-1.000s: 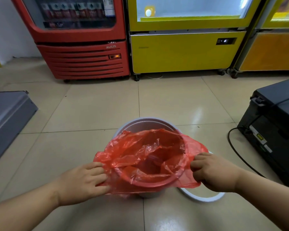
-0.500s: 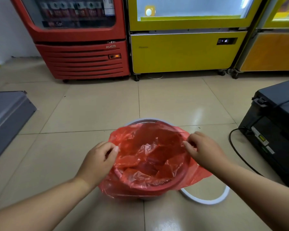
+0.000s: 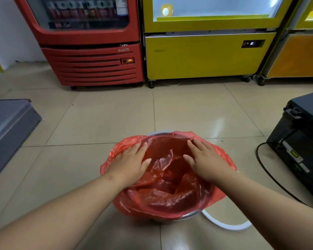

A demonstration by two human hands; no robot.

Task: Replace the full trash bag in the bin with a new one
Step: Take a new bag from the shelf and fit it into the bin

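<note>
A red plastic trash bag (image 3: 168, 192) lines a round grey bin (image 3: 186, 216) on the tiled floor, its edge folded out over the rim all round. My left hand (image 3: 129, 164) lies flat with straight fingers on the bag at the left rim. My right hand (image 3: 205, 160) lies flat the same way on the bag at the far right rim. Both hands press the plastic; neither grips it. Crumpled plastic fills the inside of the bin.
A white ring (image 3: 226, 225) lies on the floor behind the bin's right side. A black machine (image 3: 302, 141) with a cable (image 3: 267, 170) stands at the right. A grey box (image 3: 9, 127) sits left. Red cooler (image 3: 90, 51) and yellow cabinets (image 3: 202, 55) line the back.
Both hands have let go of the bag's edge and moved from the near sides to the far rim, now flat. The bag's edge now covers the far rim.
</note>
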